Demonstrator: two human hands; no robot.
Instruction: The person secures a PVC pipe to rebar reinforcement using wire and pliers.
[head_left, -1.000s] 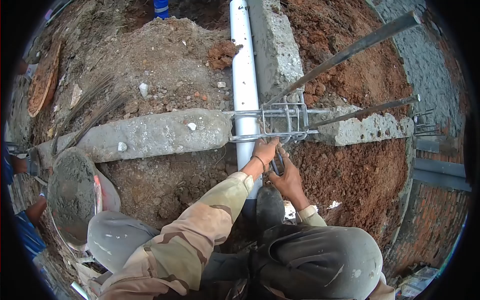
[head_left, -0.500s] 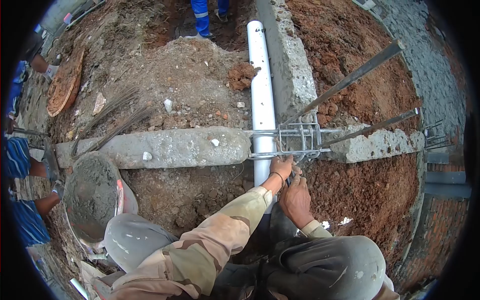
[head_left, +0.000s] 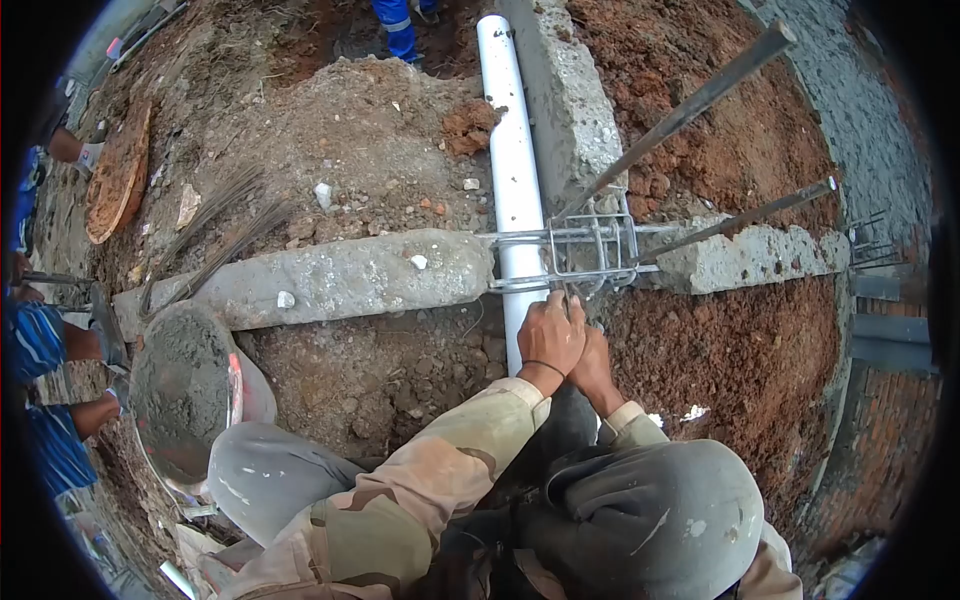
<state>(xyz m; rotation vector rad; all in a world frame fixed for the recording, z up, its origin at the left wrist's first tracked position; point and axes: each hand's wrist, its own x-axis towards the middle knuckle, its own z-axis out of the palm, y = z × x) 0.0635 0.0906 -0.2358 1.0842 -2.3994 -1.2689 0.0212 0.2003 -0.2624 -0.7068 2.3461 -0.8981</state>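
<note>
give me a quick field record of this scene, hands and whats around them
left hand: on the lower bar of the rebar cage, fingers closed
right hand: tucked behind the left, grip hidden
white pipe: passes under the cage
concrete beam: left of the pipe
mortar pan: by the left knee
other person: blue sleeve at left edge

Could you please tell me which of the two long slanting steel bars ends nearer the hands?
The lower bar: it runs down to the rebar cage just above the hands. The upper bar lies farther up.
</note>
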